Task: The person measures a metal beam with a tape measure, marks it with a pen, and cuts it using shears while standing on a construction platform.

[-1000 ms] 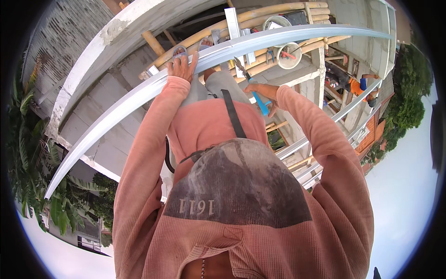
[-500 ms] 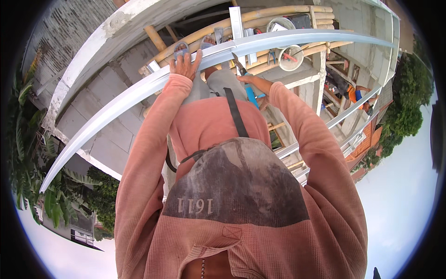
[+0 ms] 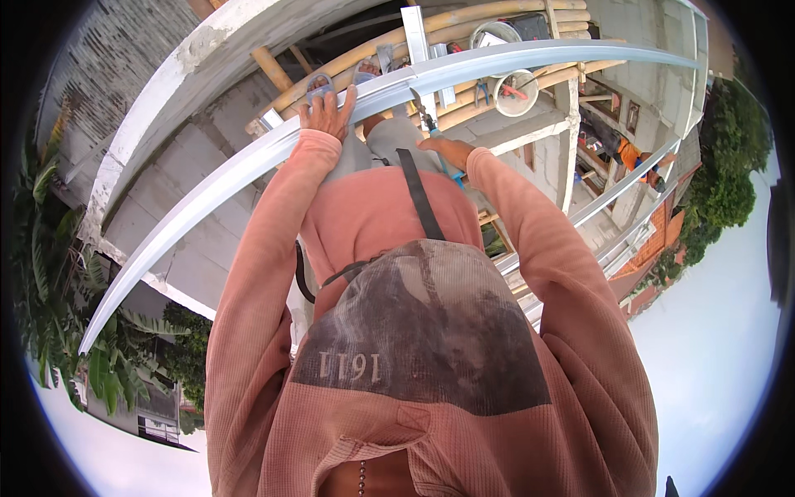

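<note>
A long silvery metal channel [image 3: 207,177] runs across in front of me, bowed by the lens, with what looks like an overlap just right of my left hand. My left hand [image 3: 326,118] grips it, fingers over the far side and thumb along it. My right hand [image 3: 449,151] is closed around tin snips [image 3: 425,114] with blue handles. Their dark jaws point away from me, at the channel's near edge by the overlap; whether the blades bite into the metal cannot be made out. Most of the handles is hidden by my hand.
My sandalled feet [image 3: 319,85] stand on bamboo poles [image 3: 484,15]. A white bucket [image 3: 515,93] with tools is beyond the channel. A short metal piece [image 3: 415,35] sticks up behind it. Block walls [image 3: 178,219] lie left. Far right, a person in orange [image 3: 631,153] is lower down.
My right hand has moved slightly up and left, and the blue handles have drawn together in it. My left hand keeps its hold on the channel. The person in orange has shifted posture.
</note>
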Motion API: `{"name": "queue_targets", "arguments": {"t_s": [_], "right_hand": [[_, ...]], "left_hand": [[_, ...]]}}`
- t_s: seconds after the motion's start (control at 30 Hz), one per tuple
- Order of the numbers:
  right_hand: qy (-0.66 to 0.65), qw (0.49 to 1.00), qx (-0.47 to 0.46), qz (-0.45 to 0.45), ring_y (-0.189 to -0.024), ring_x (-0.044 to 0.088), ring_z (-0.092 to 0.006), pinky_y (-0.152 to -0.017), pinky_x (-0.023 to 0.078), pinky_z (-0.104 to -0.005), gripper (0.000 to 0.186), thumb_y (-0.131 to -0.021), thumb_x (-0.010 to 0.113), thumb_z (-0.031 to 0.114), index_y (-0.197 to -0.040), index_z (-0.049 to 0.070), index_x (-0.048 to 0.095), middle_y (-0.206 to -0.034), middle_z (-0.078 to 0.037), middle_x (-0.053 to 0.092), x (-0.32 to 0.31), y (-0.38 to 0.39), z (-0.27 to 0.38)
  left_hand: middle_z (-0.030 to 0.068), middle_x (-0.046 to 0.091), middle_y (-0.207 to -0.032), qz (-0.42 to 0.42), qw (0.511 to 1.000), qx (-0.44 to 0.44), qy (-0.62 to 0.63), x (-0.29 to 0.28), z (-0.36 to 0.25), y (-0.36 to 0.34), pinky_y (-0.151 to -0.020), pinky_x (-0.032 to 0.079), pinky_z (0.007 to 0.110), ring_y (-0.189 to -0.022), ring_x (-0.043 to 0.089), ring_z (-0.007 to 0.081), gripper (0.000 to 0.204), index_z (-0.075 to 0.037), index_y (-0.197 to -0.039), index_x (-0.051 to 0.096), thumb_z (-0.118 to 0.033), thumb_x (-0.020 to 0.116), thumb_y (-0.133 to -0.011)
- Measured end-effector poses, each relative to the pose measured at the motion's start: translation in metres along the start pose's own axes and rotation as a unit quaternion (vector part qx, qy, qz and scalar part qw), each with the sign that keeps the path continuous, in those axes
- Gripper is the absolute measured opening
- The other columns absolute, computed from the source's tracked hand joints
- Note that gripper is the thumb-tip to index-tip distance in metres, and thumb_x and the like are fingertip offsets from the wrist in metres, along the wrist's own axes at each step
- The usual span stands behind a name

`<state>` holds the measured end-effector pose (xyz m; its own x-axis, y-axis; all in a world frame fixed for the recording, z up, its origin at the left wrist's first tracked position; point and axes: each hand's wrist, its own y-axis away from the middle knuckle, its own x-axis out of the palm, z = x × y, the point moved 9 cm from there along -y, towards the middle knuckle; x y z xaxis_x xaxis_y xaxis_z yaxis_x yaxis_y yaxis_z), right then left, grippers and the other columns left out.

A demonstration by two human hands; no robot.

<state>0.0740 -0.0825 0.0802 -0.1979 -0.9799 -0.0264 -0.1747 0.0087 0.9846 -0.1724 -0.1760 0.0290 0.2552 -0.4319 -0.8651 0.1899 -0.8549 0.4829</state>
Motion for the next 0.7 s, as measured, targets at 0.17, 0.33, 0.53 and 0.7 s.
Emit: {"name": "queue_targets", "arguments": {"t_s": [0.17,0.33,0.53,0.7], "right_hand": [[-0.030,0.994,-0.022,0.102,-0.126,0.049,-0.0335,-0.106,0.036,-0.0427,0.066,-0.073,0.067,0.044,-0.130,0.011,0.062,-0.141,-0.025,0.052,0.017,0.005,0.015],[0.070,0.993,-0.076,0.064,-0.099,0.057,-0.0303,-0.084,0.043,-0.0424,0.046,-0.073,0.064,0.039,-0.109,0.010,0.065,-0.109,-0.018,0.061,0.012,-0.039,-0.006],[0.157,0.983,-0.086,0.028,-0.097,0.062,-0.0364,-0.085,0.048,-0.0459,0.029,-0.086,0.056,0.035,-0.103,0.012,0.065,-0.106,-0.022,0.065,0.013,-0.006,0.013],[0.303,0.931,-0.205,-0.012,-0.090,0.069,-0.0328,-0.077,0.054,-0.0452,0.021,-0.092,0.055,0.020,-0.109,0.013,0.063,-0.096,-0.020,0.070,0.018,-0.036,0.011]], "left_hand": [[0.0095,0.050,-0.129,-0.030,0.999,-0.011,-0.012,0.010,0.005,0.002,-0.094,0.039,0.056,-0.113,0.051,0.0285,0.090,-0.031,-0.153,0.029,-0.025,0.076,-0.076],[0.0082,0.052,-0.126,-0.030,1.000,0.001,-0.009,0.003,0.000,-0.001,-0.091,0.040,0.056,-0.110,0.052,0.0275,0.083,-0.031,-0.152,0.031,-0.023,0.072,-0.079],[0.0071,0.053,-0.117,-0.095,0.996,0.003,0.000,0.003,0.001,0.003,-0.087,0.042,0.058,-0.102,0.053,0.0267,0.068,-0.030,-0.149,0.035,-0.019,0.063,-0.088],[0.0071,0.054,-0.119,-0.071,0.997,0.008,0.001,-0.003,0.000,-0.002,-0.086,0.043,0.059,-0.101,0.055,0.0272,0.067,-0.030,-0.147,0.039,-0.021,0.065,-0.086]]}}
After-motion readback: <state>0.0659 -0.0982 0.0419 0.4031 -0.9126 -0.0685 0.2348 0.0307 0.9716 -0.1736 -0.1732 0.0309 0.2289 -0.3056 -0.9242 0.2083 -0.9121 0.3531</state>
